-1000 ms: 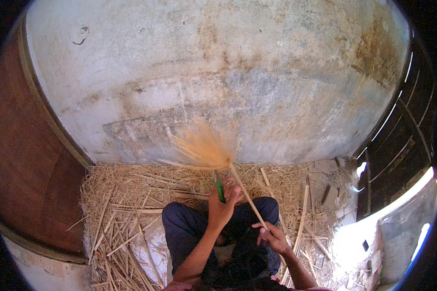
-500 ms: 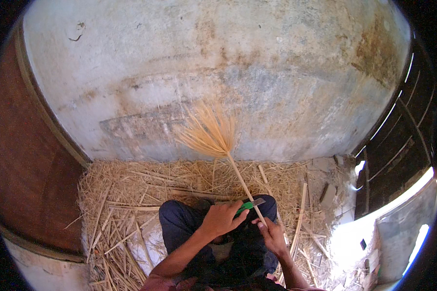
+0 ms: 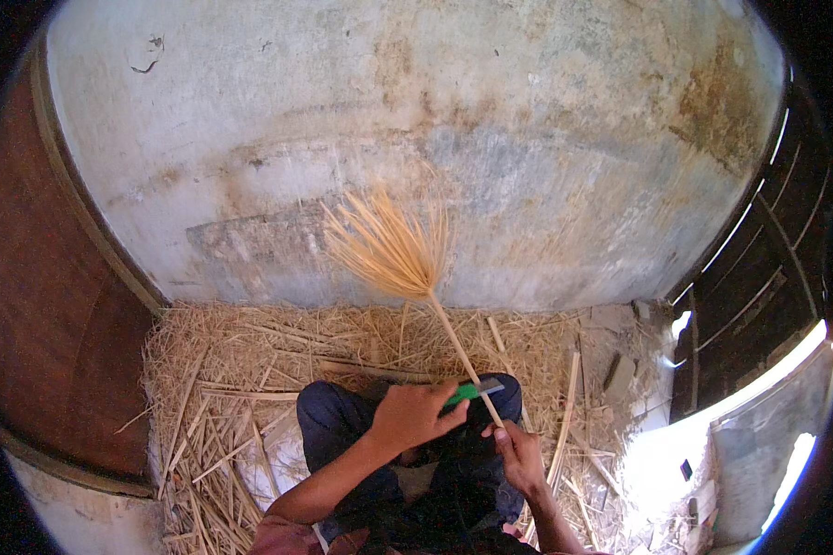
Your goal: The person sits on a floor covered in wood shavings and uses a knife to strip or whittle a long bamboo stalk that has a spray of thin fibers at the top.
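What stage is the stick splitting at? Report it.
Done: the far end of the stick is already frayed into a fan of thin strands. In hand: the right hand holds the stick's base while the left hand sets a green-handled blade against it. Left: the lower shaft remains whole.

left hand [image 3: 415, 413] holds a green-handled knife [image 3: 472, 390] against a frayed straw stalk [image 3: 416, 277]; right hand [image 3: 518, 455] grips the stalk's lower end.
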`<state>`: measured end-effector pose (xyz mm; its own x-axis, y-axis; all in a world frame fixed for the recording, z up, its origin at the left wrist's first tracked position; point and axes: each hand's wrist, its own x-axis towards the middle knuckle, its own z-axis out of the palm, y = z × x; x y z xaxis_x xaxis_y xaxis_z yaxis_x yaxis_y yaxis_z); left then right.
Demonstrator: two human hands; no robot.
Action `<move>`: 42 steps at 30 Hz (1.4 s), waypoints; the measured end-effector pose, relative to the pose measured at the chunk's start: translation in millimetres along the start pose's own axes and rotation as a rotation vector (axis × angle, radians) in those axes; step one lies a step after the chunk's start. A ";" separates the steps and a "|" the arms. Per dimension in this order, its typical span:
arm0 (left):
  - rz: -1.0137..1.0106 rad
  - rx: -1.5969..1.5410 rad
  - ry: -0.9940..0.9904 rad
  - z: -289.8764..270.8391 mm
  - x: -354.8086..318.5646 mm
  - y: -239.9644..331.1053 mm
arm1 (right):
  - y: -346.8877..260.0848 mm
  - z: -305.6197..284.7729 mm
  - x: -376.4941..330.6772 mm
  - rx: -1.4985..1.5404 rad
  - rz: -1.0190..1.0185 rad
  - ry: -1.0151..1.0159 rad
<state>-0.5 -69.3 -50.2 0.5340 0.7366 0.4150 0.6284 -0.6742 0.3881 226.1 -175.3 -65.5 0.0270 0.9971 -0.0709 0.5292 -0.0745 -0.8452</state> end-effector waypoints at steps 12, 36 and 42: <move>0.074 0.012 -0.094 -9.5 -2.8 19.9 | -11.1 10.0 -7.4 0.031 -0.089 0.169; -0.017 0.004 -0.142 -31.5 2.9 20.1 | -13.3 10.5 -22.3 0.012 0.010 0.148; -0.052 0.113 0.007 -52.3 30.9 -11.9 | -14.0 6.7 -20.7 -0.026 0.055 0.146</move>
<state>-21.1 -41.3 1.1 0.4954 0.7696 0.4029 0.7148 -0.6247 0.3144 212.4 -195.0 -55.7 0.1782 0.9833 -0.0375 0.5454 -0.1304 -0.8280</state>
